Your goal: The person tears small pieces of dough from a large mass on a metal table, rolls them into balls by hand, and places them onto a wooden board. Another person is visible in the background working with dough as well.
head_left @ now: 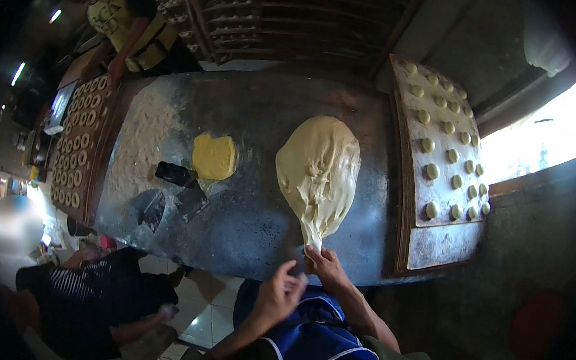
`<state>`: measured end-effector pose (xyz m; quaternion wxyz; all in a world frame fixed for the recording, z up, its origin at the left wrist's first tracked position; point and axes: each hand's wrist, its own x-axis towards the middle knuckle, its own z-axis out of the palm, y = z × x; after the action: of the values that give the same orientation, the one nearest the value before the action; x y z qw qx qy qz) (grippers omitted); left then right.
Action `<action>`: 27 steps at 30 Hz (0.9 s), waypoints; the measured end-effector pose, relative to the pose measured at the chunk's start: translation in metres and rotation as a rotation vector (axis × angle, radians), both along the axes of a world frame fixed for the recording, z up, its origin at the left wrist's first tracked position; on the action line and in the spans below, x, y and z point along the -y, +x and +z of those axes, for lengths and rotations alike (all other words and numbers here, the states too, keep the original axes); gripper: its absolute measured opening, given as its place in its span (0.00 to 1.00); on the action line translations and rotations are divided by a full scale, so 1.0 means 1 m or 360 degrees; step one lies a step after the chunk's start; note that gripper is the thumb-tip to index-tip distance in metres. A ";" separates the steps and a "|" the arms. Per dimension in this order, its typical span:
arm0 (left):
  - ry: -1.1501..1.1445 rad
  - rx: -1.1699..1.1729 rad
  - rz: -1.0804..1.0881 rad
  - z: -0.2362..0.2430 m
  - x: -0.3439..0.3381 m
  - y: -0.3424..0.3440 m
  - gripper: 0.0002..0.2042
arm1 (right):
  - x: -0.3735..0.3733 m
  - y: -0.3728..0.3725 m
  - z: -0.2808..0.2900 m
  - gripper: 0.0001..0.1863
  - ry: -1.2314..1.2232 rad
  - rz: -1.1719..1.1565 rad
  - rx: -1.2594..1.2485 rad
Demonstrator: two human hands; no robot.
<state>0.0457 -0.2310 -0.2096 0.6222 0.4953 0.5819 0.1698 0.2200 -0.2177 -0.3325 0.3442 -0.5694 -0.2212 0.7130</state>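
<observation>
A large, pale mass of dough (319, 165) lies on the dark worktable (246, 236), drawn out into a narrow tail toward me. My right hand (326, 267) is closed around the end of that tail at the table's near edge. Just left of it, my left hand (281, 290) hovers in front of the edge, apart from the dough, fingers loosely spread and a little blurred. Farther left on the table sits a flat yellow slab (213, 156), which looks like butter or margarine. Beside the slab lie a small black object (173, 173) and dark scraper-like pieces (150, 208).
Loose flour (149, 124) covers the table's left part. On the right, a tray (437, 246) bears rows of dough balls. A board of ring-shaped dough (86, 114) stands far left, beside a person (123, 25). Another person (93, 293) is at lower left. Racks (289, 23) line the back.
</observation>
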 end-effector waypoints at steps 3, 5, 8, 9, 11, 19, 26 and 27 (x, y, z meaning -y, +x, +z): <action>-0.0725 0.0869 0.0241 -0.106 -0.046 0.017 0.24 | 0.016 -0.001 0.030 0.17 0.0350 0.0197 0.0735; -0.1319 0.1409 0.0434 -0.123 -0.062 0.047 0.18 | 0.029 -0.005 0.045 0.14 0.0580 0.0360 0.1395; -0.1656 0.1651 0.0639 -0.108 -0.075 0.070 0.12 | 0.037 -0.009 0.081 0.12 0.0770 0.0480 0.1697; -0.1852 0.1917 0.0625 -0.143 -0.072 0.068 0.11 | 0.041 -0.009 0.090 0.12 0.0807 0.0567 0.1616; -0.2054 0.1956 0.0773 -0.141 -0.071 0.069 0.11 | 0.050 0.003 0.110 0.14 0.1014 0.0881 0.1335; 0.0073 0.0679 0.0227 -0.100 -0.059 0.042 0.11 | -0.071 0.004 0.117 0.18 0.1230 0.0540 0.0123; 0.0714 -0.0362 -0.0889 -0.011 -0.027 0.022 0.09 | -0.106 -0.067 -0.019 0.14 0.1457 0.1168 0.0775; 0.0826 -0.0215 -0.0876 0.004 -0.024 0.039 0.09 | -0.098 -0.071 -0.012 0.12 0.1764 0.1221 0.0954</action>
<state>0.0847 -0.2073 -0.2057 0.4586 0.7842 0.4046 0.1051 0.1487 -0.1198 -0.3446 0.2325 -0.3649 -0.8172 0.3807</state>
